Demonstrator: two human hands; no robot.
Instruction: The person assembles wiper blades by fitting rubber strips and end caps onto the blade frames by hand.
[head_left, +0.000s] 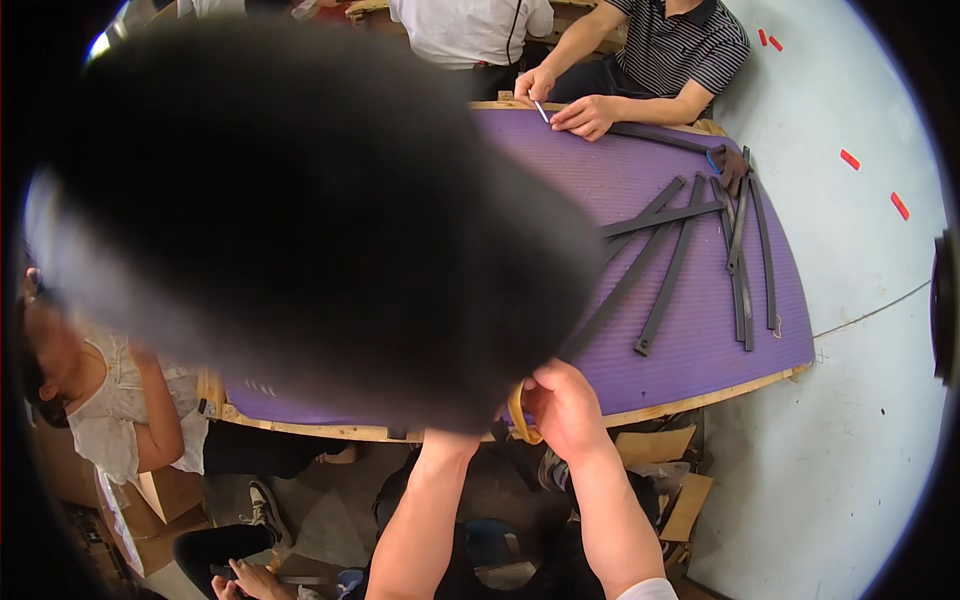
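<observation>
Landmark: purple mat, ribbed, laid over the wooden counter

1. My right hand: at the near edge of the mat, fingers curled and pinched on a yellowish strip that hangs just over the counter edge

2. My left hand: forearm rises from below toward the same near edge of the mat; the hand itself is hidden behind a large dark blur, so I cannot tell whether it is closed or spread, or whether it touches the strip

3. Dark grey flat strips: a loose, criss-crossed spread on the right half of the mat, some overlapping, some lying lengthwise toward its right edge; well apart from my hands

4. Another person's hands: at the far edge of the mat, one holding a thin white stick, the other resting on the mat; striped sleeve above

5. A second seated person in a white top: off the left near corner of the mat

6. Cardboard pieces: under the near right edge of the mat

7. Pale floor with small red marks: right of the mat
</observation>
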